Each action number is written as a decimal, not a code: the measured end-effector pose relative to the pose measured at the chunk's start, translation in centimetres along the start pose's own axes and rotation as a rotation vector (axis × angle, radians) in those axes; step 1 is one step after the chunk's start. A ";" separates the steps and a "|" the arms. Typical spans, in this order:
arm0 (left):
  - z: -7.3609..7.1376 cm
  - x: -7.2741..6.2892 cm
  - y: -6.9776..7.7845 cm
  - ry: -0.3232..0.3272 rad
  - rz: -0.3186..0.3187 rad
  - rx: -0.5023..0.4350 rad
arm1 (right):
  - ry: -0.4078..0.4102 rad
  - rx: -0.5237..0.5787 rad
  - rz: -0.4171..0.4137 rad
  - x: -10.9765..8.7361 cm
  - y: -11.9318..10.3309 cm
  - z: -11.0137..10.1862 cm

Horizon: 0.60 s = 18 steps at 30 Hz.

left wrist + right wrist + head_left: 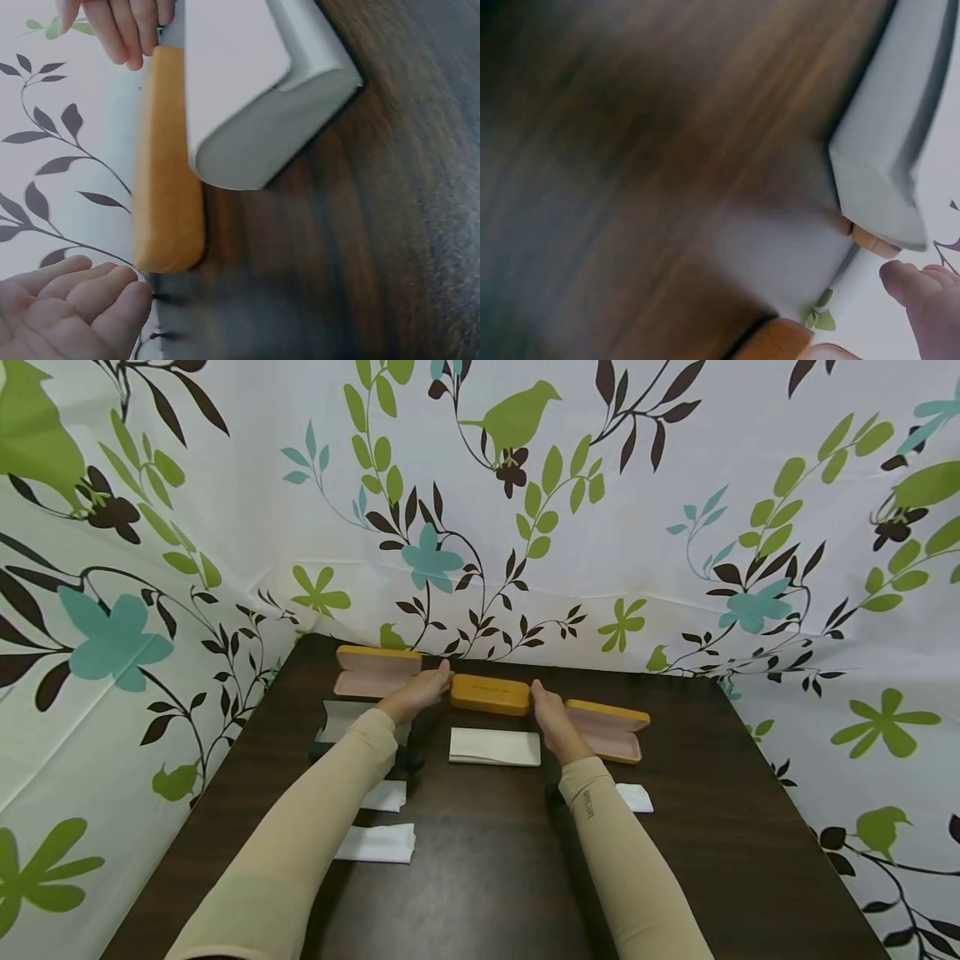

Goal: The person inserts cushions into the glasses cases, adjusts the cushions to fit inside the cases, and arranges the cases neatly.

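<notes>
A closed orange glasses case (491, 695) lies near the table's back edge. My left hand (417, 691) is at its left end, fingers extended; in the left wrist view that hand (79, 311) shows a small gap from the case (169, 165). At the right end is my right hand (553, 720), fingers fairly straight and pointing forward. The right wrist view has its fingertips (907, 281) just beyond a small visible end of the orange case (874, 241). In front of it sits a white case with a wedge-shaped end (240, 146).
Open orange cases with pink lining stand on the left (377, 672) and right (609, 731). A grey open case (348, 720) is partly behind my left arm. Folded white cloths (378, 843) lie nearer, one (635, 797) beside my right forearm. A patterned curtain (480, 527) borders the dark table (480, 893).
</notes>
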State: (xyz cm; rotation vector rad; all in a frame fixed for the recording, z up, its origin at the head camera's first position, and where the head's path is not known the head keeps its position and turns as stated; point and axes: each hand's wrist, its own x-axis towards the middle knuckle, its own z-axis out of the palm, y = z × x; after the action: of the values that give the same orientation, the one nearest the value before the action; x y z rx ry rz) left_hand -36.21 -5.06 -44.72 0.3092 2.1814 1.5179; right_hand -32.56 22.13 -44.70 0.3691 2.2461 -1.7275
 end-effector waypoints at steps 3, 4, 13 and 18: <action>-0.2 -0.7 0.4 0.025 -0.006 0.050 | -0.002 -0.029 -0.024 -0.5 -0.1 0.0; -0.4 -1.0 0.7 0.034 -0.002 0.070 | -0.003 -0.037 -0.043 -0.6 -0.2 0.1; -3.3 -5.9 1.0 0.137 0.144 0.180 | -0.019 -0.077 -0.205 -1.9 -0.8 2.5; -5.0 -8.4 0.1 0.221 0.118 0.193 | -0.048 -0.112 -0.227 -2.1 -0.7 3.9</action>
State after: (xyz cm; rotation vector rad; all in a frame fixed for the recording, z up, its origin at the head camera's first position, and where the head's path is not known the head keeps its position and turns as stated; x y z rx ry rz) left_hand -31.36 -12.74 -41.13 0.3521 2.5316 1.4651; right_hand -30.67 18.15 -44.19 0.0488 2.4148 -1.6834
